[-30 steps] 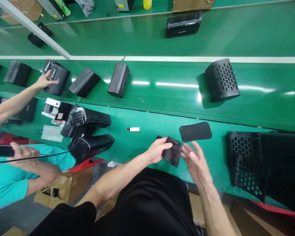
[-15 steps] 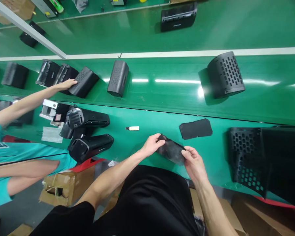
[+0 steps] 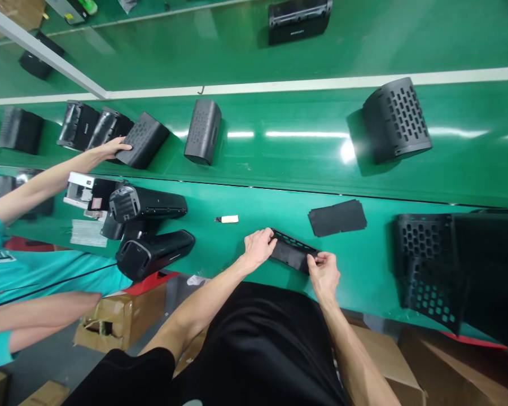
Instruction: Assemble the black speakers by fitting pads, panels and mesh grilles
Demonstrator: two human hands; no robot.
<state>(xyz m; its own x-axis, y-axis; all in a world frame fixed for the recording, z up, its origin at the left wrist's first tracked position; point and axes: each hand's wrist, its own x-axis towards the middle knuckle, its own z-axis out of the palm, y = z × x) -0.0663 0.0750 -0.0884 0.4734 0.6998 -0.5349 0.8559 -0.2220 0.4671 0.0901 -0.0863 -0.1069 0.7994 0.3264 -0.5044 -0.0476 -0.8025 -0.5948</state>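
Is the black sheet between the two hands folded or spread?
Spread: the black sheet runs smooth from left hand to right hand, beside a slotted edge.

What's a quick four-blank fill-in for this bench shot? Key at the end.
1. The left hand and right hand hold a ____ panel.
2. The dark sheets lie nearer the ____ hand.
3. The small white item lies on a ____ surface.
4. A co-worker's hand is in the picture's ____ half.

Missing words: black; right; green; left.
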